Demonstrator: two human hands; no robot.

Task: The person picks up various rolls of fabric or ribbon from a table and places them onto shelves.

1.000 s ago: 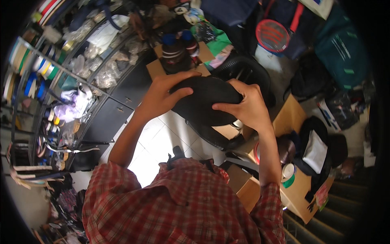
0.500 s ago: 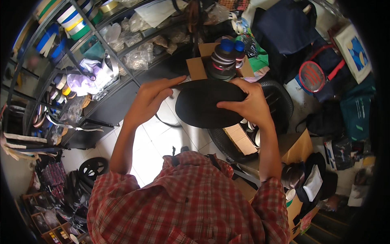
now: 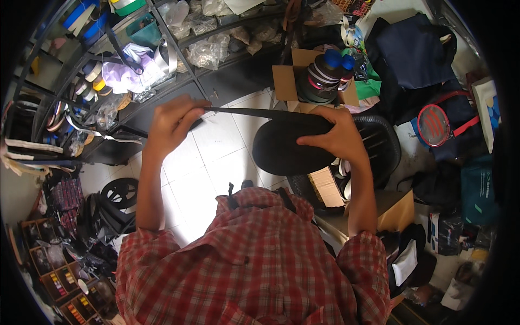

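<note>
Left hand point(image 3: 171, 123) has moved out toward nine o'clock, pinching black strap point(image 3: 241, 112) taut; right hand point(image 3: 342, 135), part-closed, clamps its roll point(image 3: 287, 146).

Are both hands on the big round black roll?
No, only the right hand grips the black roll, while the left hand pinches the strap stretching out from it.

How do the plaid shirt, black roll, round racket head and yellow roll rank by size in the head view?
Largest first:
Plaid shirt
Black roll
Racket head
Yellow roll
Nearness may enlarge the top two.
</note>
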